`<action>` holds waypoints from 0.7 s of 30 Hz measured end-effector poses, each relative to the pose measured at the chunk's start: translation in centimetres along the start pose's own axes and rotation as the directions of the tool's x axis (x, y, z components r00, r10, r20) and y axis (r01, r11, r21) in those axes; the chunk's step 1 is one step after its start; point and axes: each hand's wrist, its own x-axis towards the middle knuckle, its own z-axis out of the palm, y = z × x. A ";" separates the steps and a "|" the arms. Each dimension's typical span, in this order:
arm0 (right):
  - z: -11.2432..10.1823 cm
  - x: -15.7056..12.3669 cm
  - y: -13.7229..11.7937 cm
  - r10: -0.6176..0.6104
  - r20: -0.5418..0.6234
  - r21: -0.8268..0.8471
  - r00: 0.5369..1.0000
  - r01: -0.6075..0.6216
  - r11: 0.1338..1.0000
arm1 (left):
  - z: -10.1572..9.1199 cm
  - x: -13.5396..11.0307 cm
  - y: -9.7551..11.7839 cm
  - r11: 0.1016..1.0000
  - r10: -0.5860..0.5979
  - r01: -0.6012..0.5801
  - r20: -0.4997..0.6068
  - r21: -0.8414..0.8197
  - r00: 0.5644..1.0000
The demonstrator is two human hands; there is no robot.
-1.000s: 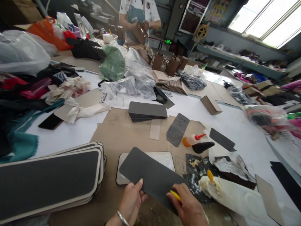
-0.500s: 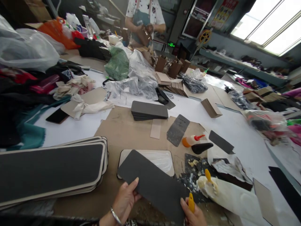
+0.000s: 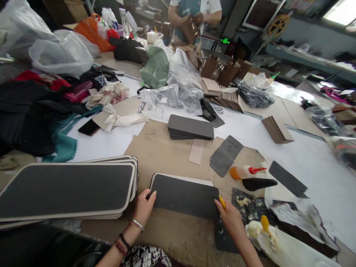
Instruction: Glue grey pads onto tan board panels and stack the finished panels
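A dark grey rectangular sheet (image 3: 185, 195) lies flat on a cream-edged panel (image 3: 191, 180) on the brown cardboard. My left hand (image 3: 143, 205) grips the sheet's left end with the thumb on top. My right hand (image 3: 229, 217) touches the sheet's right end and pinches a small yellow tool (image 3: 222, 203) between its fingers. A stack of finished panels (image 3: 66, 189), dark with cream borders, lies to the left of my left hand.
A stack of grey sheets (image 3: 190, 128), a glue bottle (image 3: 244, 172), a glue-smeared board (image 3: 247, 204) and a white glue bag (image 3: 280, 244) lie nearby. Fabric (image 3: 39, 111), plastic bags and a phone (image 3: 89, 127) fill the left. Another person (image 3: 194, 15) stands at the far side.
The grey sheet, held tilted above the panel before, now lies flat on it. Both hands moved apart to its ends. The camera tilted down and left.
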 end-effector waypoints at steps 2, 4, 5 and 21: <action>0.4 1.5 0.3 -0.043 0.019 -0.105 0.999 0.045 0.993 | 0.2 0.6 0.1 0.989 0.027 -0.022 -0.031 0.147 0.999; 0.9 2.5 0.7 -0.037 0.059 -0.175 0.998 0.047 0.983 | 0.4 0.9 0.1 0.974 0.052 -0.042 -0.042 0.221 0.998; 1.1 2.8 0.9 -0.026 0.080 -0.198 0.996 0.042 0.979 | 0.4 1.0 0.1 0.970 0.061 -0.050 -0.041 0.239 0.997; 0.9 4.2 0.1 0.125 0.265 -0.297 0.956 -0.042 0.954 | 0.5 1.1 0.0 0.957 0.017 -0.008 -0.028 0.290 0.999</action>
